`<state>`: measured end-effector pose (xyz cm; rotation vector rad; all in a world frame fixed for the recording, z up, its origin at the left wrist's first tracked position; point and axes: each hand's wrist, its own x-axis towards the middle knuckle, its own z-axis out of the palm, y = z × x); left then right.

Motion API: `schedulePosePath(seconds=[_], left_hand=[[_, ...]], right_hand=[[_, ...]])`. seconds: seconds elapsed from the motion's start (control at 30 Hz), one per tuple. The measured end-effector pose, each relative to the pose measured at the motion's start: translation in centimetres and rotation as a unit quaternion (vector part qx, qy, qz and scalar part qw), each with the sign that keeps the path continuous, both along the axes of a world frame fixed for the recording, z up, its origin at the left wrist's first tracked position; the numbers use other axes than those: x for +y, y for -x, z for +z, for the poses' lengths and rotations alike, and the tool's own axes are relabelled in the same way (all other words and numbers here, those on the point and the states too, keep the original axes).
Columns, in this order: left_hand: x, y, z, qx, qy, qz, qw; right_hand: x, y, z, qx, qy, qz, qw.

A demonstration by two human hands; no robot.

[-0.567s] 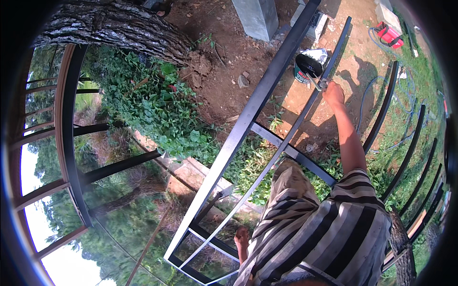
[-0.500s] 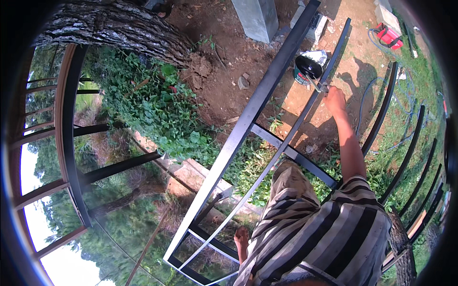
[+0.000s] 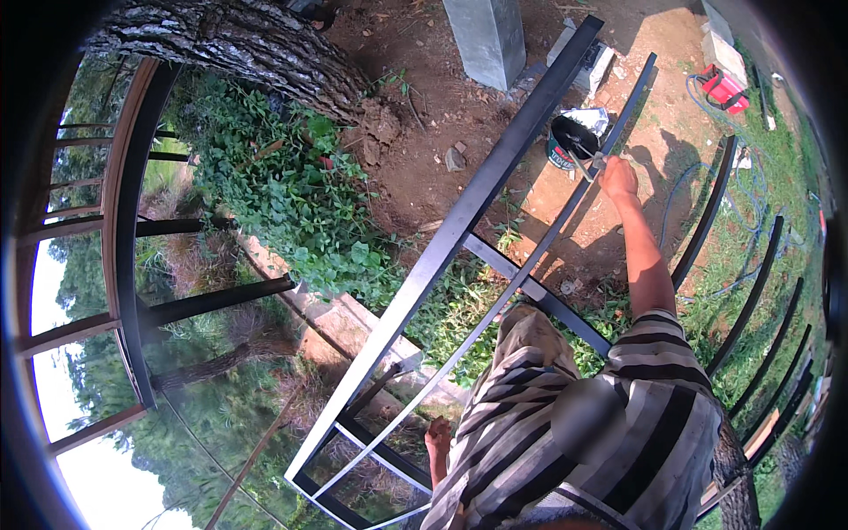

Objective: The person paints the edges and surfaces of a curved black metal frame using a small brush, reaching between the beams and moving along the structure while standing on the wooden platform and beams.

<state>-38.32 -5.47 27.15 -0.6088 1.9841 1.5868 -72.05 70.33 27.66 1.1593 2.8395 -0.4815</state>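
Observation:
My right hand (image 3: 619,179) is closed on a small tool with a grey end (image 3: 599,162). Its exact kind is too small to tell. It is at the narrow dark metal bar (image 3: 565,212), just right of a green paint can (image 3: 560,157) with black inside. A pale bent strip, perhaps the can's handle, shows between can and hand. Low in the picture, beside my striped clothing, my left hand (image 3: 437,437) hangs with loosely curled fingers and no visible object. It is near the lower crosspieces of the black metal frame (image 3: 424,274).
A thick tree trunk (image 3: 256,62) and a concrete post (image 3: 486,40) stand at the far side. Green plants (image 3: 300,203) grow left of the frame. Several curved dark bars (image 3: 707,216) run on the right, near a blue hose (image 3: 676,190) and a red bag (image 3: 724,88).
The view has shifted slightly, so the frame and can sit a little lower. My right hand stays at the narrow bar near the can. The can's dark interior shows more clearly.

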Motion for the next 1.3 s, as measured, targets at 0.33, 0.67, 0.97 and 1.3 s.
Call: schedulePosePath(seconds=[0.33,0.67,0.97,1.3], left_hand=[[6.0,6.0,2.5,-0.019,0.296,-0.056,0.953],[7.5,-5.5,-1.0,-0.068,0.217,0.128,0.965],[10.3,-19.4,-4.1,-0.217,0.197,0.283,0.913],[13.1,-25.1,-7.1,-0.194,0.157,0.371,0.894]], right_hand=[[12.9,-1.5,-4.3,0.104,-0.103,0.193,0.970],[6.5,-1.1,-1.2,0.022,0.116,-0.019,0.993],[3.2,-3.7,10.2,0.024,0.188,0.002,0.982],[-0.8,-2.9,25.5,0.049,0.069,0.431,0.898]])
